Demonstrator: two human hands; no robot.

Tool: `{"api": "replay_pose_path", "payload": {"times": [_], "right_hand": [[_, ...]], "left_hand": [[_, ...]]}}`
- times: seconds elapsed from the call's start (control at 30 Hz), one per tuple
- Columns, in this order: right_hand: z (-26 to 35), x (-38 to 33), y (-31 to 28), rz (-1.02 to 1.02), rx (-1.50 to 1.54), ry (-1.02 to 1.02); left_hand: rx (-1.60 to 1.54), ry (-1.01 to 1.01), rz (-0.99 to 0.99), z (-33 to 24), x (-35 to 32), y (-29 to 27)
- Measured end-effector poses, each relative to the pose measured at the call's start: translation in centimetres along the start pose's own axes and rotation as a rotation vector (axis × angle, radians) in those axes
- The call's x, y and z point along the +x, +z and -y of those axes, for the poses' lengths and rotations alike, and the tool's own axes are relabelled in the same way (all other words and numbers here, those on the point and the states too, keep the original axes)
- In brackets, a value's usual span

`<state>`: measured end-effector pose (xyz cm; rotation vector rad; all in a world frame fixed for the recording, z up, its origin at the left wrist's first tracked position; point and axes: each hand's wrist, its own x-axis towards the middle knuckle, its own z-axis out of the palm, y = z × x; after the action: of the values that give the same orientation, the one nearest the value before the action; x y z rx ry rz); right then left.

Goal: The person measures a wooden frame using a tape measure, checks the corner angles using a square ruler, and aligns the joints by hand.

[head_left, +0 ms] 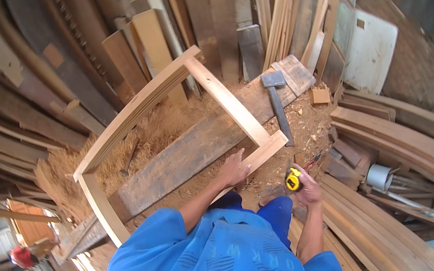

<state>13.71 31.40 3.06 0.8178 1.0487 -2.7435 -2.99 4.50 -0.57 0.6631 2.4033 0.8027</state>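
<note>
While my left hand [234, 168] rests flat on the wooden frame [172, 128], my right hand [308, 187] grips a yellow tape measure [293, 179] above the sawdust-strewn plank [197, 149].

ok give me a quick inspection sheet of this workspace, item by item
surface: a worn grey plank lies across a floor strewn with sawdust.
job's things: a pale wooden frame rests on the plank, one corner near the person.
clutter: a hammer lies on the plank's far end, with a small wood block beside it.
hands: left hand rests on the frame's near rail; right hand holds a yellow tape measure and a red pencil.
cables: nothing seen.
surroundings: stacked boards on the right, leaning planks on the left, a white panel at the back.
</note>
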Motion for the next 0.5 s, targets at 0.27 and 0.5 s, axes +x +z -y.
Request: {"api": "replay_pose_path", "payload": {"times": [0.27, 0.5], "right_hand": [[-4.4, 6.0, 16.9, 0.262, -1.259, 0.052], [-5.4, 9.0, 22.7, 0.578, -1.431, 0.01]], "left_hand": [[-0.842, -0.246, 0.225, 2.2, -3.9, -5.8], [-1.066, -0.427, 0.172, 5.5, -7.7, -8.0]]}}
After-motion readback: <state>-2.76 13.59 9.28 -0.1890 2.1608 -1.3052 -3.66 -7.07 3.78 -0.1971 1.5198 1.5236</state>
